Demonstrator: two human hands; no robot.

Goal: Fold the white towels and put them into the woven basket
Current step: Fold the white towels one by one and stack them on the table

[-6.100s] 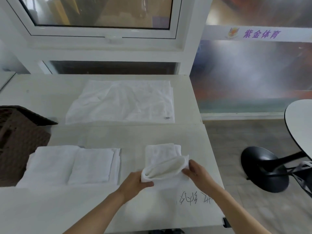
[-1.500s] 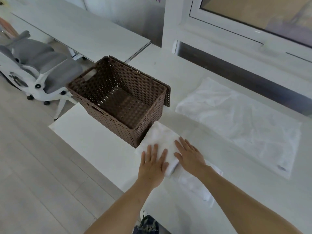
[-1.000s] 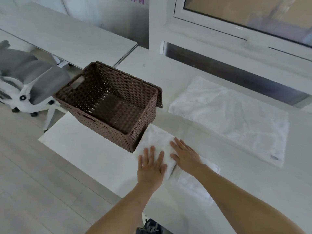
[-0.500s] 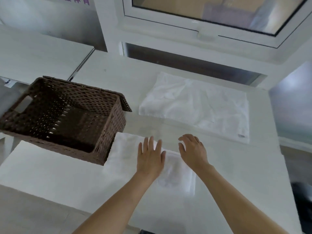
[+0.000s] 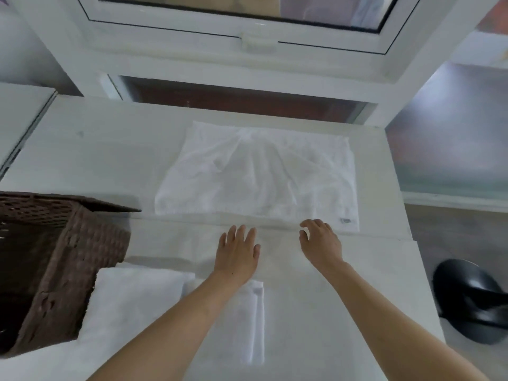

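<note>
Beside the woven basket (image 5: 55, 259), on its window-facing right flank, a stack of folded white towels (image 5: 143, 306) is seen lying on the white table (image 5: 371, 298), touching or nearly touching the wicker wall. Farther from the basket, toward the window, an unfolded white towel (image 5: 255, 174) is spread flat and wrinkled.

Nothing is held by either hand. The left hand (image 5: 237, 253) is stretched flat with fingers straight, and the right hand (image 5: 320, 243) is kept loosely curled, fingertips just short of the spread towel's near hem; whether the table is touched cannot be told.

Several slips can be foreseen. If only one layer or a wrinkle is pinched instead of the hem corners, the towel would be dragged into a bunch and a crooked fold would follow. The folded stack, lying under the left forearm, could be nudged askew or off the near edge as the arms are drawn back. No towel can be seen inside the basket from this angle, so much of the task appears to be left.

Compared with half a second ago, both hands have been lifted off the folded stack and moved away from the basket toward the spread towel.
</note>
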